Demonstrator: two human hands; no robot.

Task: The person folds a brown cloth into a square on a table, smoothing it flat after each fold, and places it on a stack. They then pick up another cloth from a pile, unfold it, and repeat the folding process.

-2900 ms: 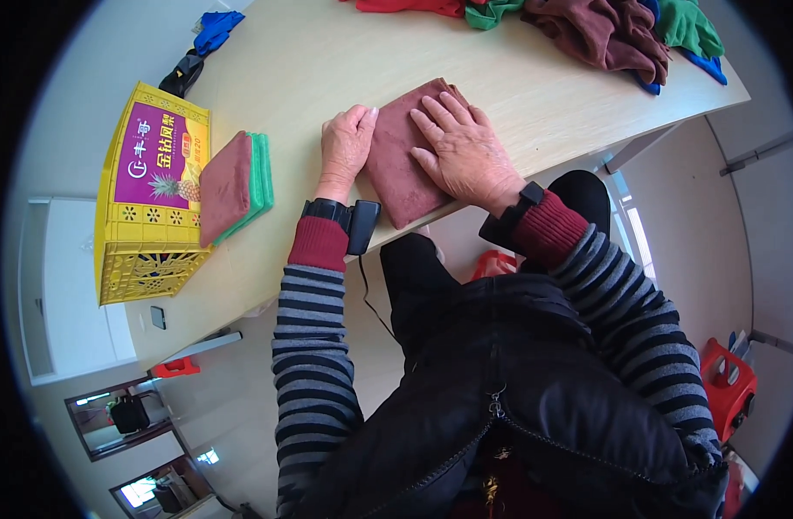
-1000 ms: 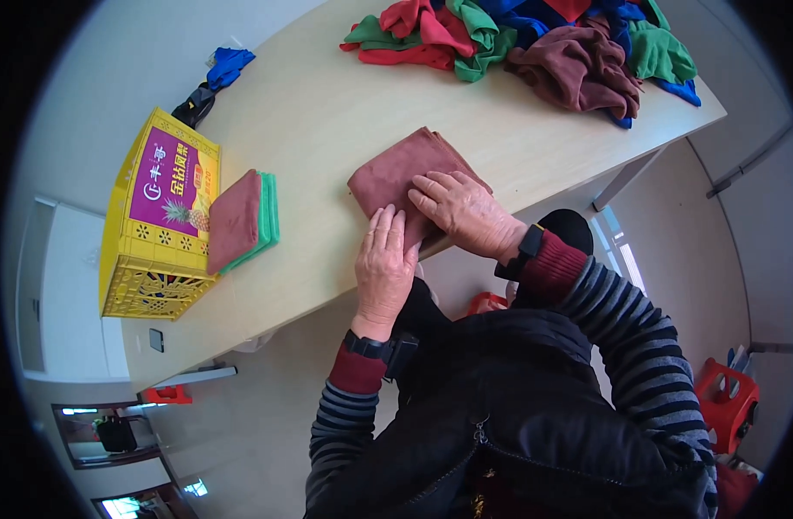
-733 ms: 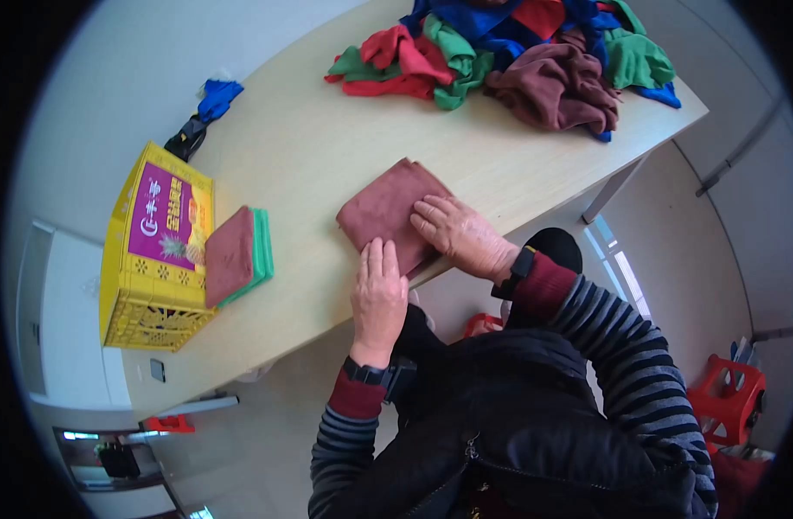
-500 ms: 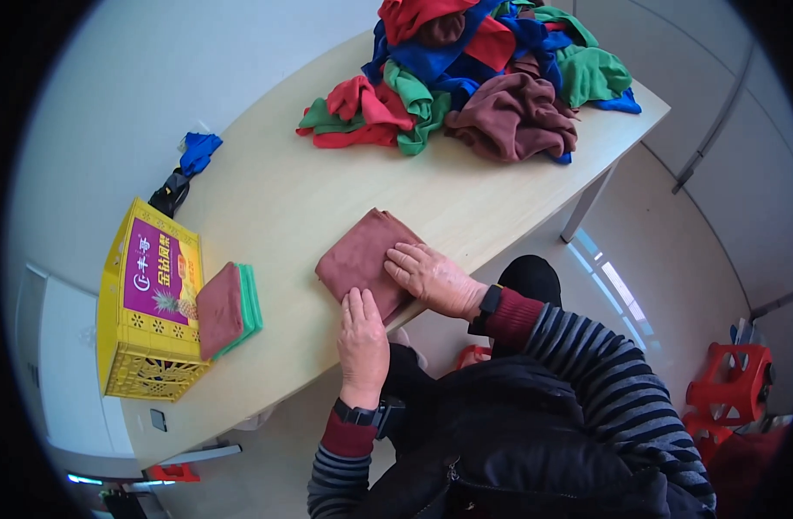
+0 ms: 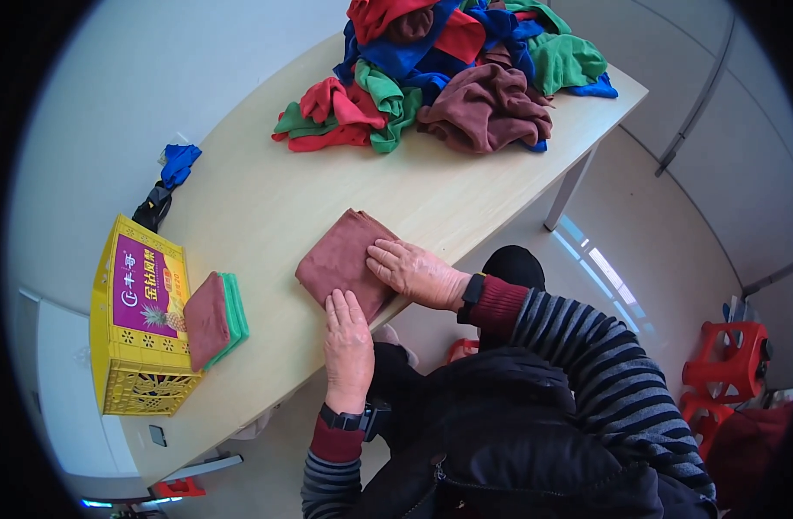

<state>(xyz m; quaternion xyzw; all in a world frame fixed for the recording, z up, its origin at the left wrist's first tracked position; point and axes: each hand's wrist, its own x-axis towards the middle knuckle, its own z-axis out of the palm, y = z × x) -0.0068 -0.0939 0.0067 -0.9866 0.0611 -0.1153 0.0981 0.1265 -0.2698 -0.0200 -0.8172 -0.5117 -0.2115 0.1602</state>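
Note:
A brown cloth (image 5: 340, 255), folded into a square, lies flat near the table's front edge. My left hand (image 5: 348, 342) rests its fingertips on the cloth's near corner, fingers stretched out. Across its right side lies my right hand (image 5: 418, 273), palm down with the fingers extended. Neither hand grips anything. To the left, a small stack of folded cloths, brown (image 5: 208, 323) in front and green (image 5: 236, 316) behind, leans against a yellow crate (image 5: 150, 381).
A heap of loose red, green, blue and brown cloths (image 5: 492, 108) covers the table's far end. A blue cloth (image 5: 180, 164) and a black item (image 5: 153, 206) lie at the left edge. A small dark flat object (image 5: 158, 435) sits near the crate. Red stools (image 5: 723, 363) stand at right.
The whole view has shifted slightly, with the table's things sitting a little further left. Both hands stay flat on the folded brown cloth.

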